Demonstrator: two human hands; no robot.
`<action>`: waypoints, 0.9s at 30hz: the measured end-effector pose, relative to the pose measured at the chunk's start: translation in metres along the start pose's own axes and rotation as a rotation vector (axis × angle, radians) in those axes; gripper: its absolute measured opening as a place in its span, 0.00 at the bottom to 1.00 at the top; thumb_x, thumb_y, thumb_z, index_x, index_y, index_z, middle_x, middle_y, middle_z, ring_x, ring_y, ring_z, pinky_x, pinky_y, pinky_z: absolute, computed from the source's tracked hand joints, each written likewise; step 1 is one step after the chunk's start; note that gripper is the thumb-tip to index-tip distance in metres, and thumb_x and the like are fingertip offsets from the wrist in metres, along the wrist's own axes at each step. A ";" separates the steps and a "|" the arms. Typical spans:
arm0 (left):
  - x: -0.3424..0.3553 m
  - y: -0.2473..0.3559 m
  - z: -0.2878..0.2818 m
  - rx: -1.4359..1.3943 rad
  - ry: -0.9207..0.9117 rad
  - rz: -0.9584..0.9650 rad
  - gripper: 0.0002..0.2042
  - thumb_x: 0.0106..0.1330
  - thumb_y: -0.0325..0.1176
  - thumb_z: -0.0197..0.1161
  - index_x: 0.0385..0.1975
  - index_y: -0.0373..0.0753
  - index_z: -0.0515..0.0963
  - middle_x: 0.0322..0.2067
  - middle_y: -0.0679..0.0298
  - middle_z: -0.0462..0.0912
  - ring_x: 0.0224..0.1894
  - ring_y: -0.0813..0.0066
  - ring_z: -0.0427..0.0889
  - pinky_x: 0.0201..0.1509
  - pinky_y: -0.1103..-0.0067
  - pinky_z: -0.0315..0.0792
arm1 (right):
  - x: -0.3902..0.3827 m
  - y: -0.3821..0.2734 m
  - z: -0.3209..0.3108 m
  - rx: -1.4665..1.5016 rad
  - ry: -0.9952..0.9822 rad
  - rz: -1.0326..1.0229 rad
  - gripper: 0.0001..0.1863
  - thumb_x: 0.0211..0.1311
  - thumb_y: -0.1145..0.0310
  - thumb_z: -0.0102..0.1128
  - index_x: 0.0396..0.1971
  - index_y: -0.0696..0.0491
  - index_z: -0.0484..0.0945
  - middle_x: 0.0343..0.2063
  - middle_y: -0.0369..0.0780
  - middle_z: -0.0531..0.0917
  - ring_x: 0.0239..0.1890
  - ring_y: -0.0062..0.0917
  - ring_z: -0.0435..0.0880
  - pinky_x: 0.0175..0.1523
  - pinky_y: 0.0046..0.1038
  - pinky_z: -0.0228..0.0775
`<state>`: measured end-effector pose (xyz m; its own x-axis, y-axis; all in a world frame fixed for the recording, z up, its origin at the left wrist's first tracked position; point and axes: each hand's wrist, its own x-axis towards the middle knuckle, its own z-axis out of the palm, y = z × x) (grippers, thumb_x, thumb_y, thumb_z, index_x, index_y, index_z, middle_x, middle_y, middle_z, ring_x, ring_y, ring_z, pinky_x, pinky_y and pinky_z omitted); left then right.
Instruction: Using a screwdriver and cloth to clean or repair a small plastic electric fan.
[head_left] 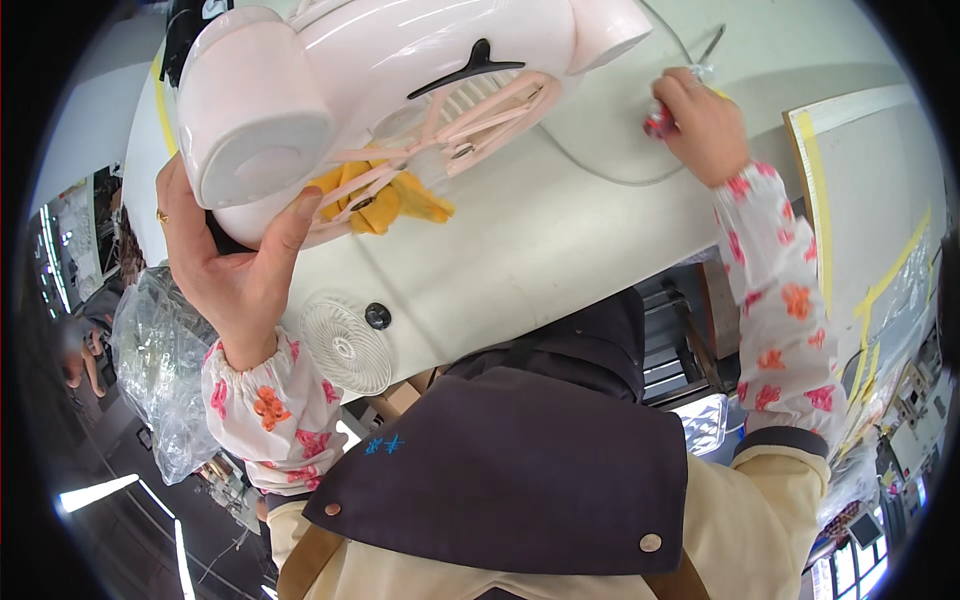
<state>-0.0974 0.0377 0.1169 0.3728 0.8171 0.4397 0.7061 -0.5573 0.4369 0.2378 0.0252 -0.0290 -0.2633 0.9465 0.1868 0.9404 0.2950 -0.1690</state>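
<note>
My left hand (230,250) grips the lower left of a glossy pale-pink appliance (420,55), which has rounded end pieces, a black curved piece and an open pink ribbed frame (490,120). A yellow cloth (400,205) lies under it. At the right, my right hand (700,130) has its fingers closed round a red-handled object (660,120) on or just above the table; a thin metal rod shows beyond my fingers, and I cannot tell whether they are one tool. A white round grille (345,345) and a small black disc (378,315) lie below the appliance.
The pale table (540,250) carries a thin grey cable (590,170). A taped board (812,200) stands at the right edge. Clear plastic bags (160,370) are at the left. Another person (85,355) is in the far left background.
</note>
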 end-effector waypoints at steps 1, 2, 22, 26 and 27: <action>0.001 0.000 0.000 0.063 -0.005 -0.006 0.24 0.44 0.28 0.67 0.43 0.32 0.67 0.40 0.62 0.71 0.41 0.76 0.70 0.47 0.81 0.63 | -0.004 -0.010 -0.021 0.204 0.196 -0.007 0.11 0.38 0.78 0.56 0.27 0.52 0.70 0.31 0.35 0.75 0.21 0.27 0.74 0.27 0.21 0.67; 0.001 0.000 0.000 0.070 -0.001 -0.016 0.24 0.44 0.28 0.67 0.43 0.32 0.67 0.40 0.62 0.71 0.41 0.76 0.70 0.47 0.81 0.63 | -0.014 -0.023 -0.042 0.399 0.377 -0.023 0.11 0.39 0.79 0.57 0.26 0.52 0.71 0.27 0.36 0.76 0.19 0.25 0.74 0.26 0.18 0.67; -0.002 0.009 0.004 0.107 0.026 -0.045 0.22 0.41 0.31 0.69 0.37 0.33 0.69 0.35 0.62 0.70 0.36 0.73 0.70 0.41 0.81 0.63 | -0.019 -0.156 -0.026 1.636 0.332 0.087 0.05 0.42 0.76 0.58 0.21 0.56 0.71 0.19 0.38 0.76 0.17 0.26 0.75 0.22 0.21 0.65; -0.006 0.013 0.003 -0.008 0.030 -0.139 0.24 0.44 0.30 0.68 0.42 0.31 0.67 0.39 0.61 0.70 0.40 0.74 0.70 0.45 0.81 0.64 | -0.009 -0.158 -0.027 1.541 0.142 0.035 0.05 0.45 0.78 0.55 0.25 0.58 0.74 0.24 0.38 0.79 0.17 0.18 0.75 0.21 0.18 0.64; -0.007 0.015 0.002 0.025 0.003 -0.103 0.24 0.44 0.29 0.68 0.42 0.31 0.68 0.39 0.61 0.70 0.40 0.74 0.70 0.45 0.81 0.64 | -0.007 -0.157 -0.031 1.566 0.136 0.063 0.05 0.45 0.78 0.55 0.25 0.58 0.74 0.24 0.38 0.79 0.17 0.18 0.75 0.21 0.18 0.64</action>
<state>-0.0880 0.0240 0.1185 0.2956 0.8695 0.3957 0.7554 -0.4663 0.4604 0.0984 -0.0320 0.0264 -0.1325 0.9689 0.2090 -0.2227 0.1763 -0.9588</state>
